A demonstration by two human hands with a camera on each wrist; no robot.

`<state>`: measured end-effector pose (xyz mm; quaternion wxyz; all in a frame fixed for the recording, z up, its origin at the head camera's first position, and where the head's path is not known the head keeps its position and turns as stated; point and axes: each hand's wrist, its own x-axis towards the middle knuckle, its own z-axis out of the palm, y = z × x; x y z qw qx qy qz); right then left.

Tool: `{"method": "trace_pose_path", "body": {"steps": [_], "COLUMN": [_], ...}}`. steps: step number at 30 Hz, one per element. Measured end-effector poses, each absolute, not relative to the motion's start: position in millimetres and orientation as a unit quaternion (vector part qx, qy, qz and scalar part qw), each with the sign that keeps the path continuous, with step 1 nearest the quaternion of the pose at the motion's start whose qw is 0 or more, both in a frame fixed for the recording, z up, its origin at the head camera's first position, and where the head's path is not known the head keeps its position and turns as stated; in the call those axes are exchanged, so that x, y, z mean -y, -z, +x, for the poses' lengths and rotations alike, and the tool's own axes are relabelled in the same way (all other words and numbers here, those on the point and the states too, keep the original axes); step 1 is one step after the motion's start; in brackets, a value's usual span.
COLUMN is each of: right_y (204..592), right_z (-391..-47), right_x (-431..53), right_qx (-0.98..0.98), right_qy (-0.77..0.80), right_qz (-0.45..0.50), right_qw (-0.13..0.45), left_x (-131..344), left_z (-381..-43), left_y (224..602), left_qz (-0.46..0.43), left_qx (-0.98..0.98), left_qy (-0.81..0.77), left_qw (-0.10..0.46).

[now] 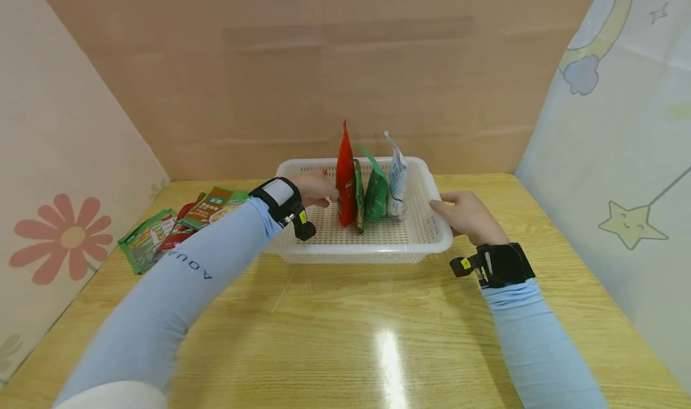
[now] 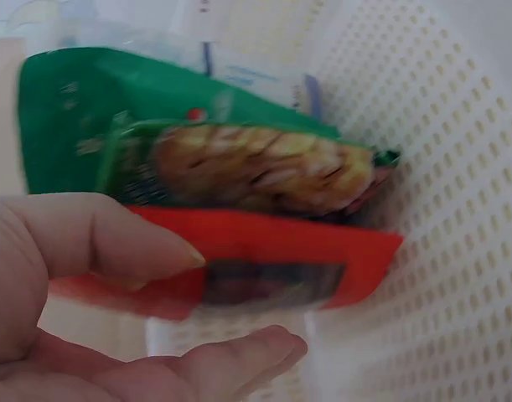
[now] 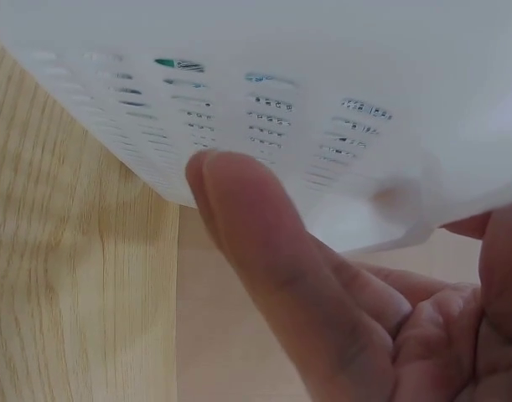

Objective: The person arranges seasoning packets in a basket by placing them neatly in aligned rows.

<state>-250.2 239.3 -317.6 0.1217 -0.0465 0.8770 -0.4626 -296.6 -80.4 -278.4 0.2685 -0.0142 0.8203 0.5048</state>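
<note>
A white plastic basket (image 1: 345,249) stands on the table with several packets upright inside. My left hand (image 1: 315,188) reaches into its left part, right beside a red packet (image 1: 345,181). In the left wrist view the thumb overlaps the red packet (image 2: 272,243), while the other fingers extend apart below it. Right of the red one stand a thin green packet with a food picture (image 2: 264,167), a green pouch (image 1: 376,194) and a white-and-blue pouch (image 1: 397,178). My right hand (image 1: 468,214) grips the basket's right rim, fingers against the outer wall (image 3: 230,109).
Several flat packets lie on the table at the left, among them a green one (image 1: 148,241) and a brown-and-green one (image 1: 210,207), partly behind my left forearm. A brown paper-like wall (image 1: 345,67) rises behind the basket; patterned walls flank the table (image 1: 324,337).
</note>
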Motion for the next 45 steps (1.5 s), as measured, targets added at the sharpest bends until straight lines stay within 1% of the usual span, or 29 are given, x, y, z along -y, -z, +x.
{"method": "trace_pose_path", "body": {"steps": [3,7,13,17,22,25,31,34,36,39,42,45], "right_y": [317.9,315.8,315.0,317.1,318.4,318.0,318.8,320.0,320.2,320.0,319.5,319.4], "right_z": [-249.6,-249.2,-249.1,-249.0,-246.8,-245.6,-246.0,-246.8,-246.9,-246.4,-246.0,-246.2], "right_x": [-239.0,-238.6,-241.8,-247.0,-255.0,-259.0,-263.0,-263.0,-263.2,-264.1,-264.2,-262.7], "right_qx": [-0.877,-0.878,-0.876,-0.875,-0.879,-0.879,-0.880,-0.879,-0.879,-0.881,-0.881,-0.881], "right_qy": [0.463,0.461,0.465,0.467,0.460,0.459,0.459,0.459,0.460,0.458,0.457,0.457], "right_qz": [-0.045,-0.043,-0.039,-0.040,-0.047,-0.048,-0.044,-0.045,-0.045,-0.044,-0.042,-0.040], "right_qw": [0.123,0.121,0.123,0.122,0.118,0.120,0.116,0.116,0.116,0.114,0.112,0.113], "left_x": [92.9,116.8,168.1,204.1,248.3,275.8,327.3,342.8,345.7,342.3,336.4,332.5], "left_z": [-295.8,-289.0,-273.7,-266.9,-265.5,-266.8,-263.1,-262.6,-263.6,-265.5,-266.1,-265.7], "left_y": [268.1,244.2,213.4,210.5,230.0,250.8,296.6,316.5,326.8,336.2,340.2,343.0], "left_qz": [-0.021,0.005,0.027,0.020,0.010,-0.010,-0.061,-0.060,-0.051,-0.044,-0.055,-0.068], "left_qx": [-0.813,-0.800,-0.825,-0.858,-0.906,-0.929,-0.959,-0.968,-0.972,-0.979,-0.981,-0.980], "left_qy": [-0.530,-0.567,-0.554,-0.511,-0.423,-0.369,-0.266,-0.217,-0.198,-0.172,-0.160,-0.166], "left_qw": [0.239,0.194,0.109,0.053,0.008,0.012,0.082,0.109,0.113,0.101,0.090,0.090]}}
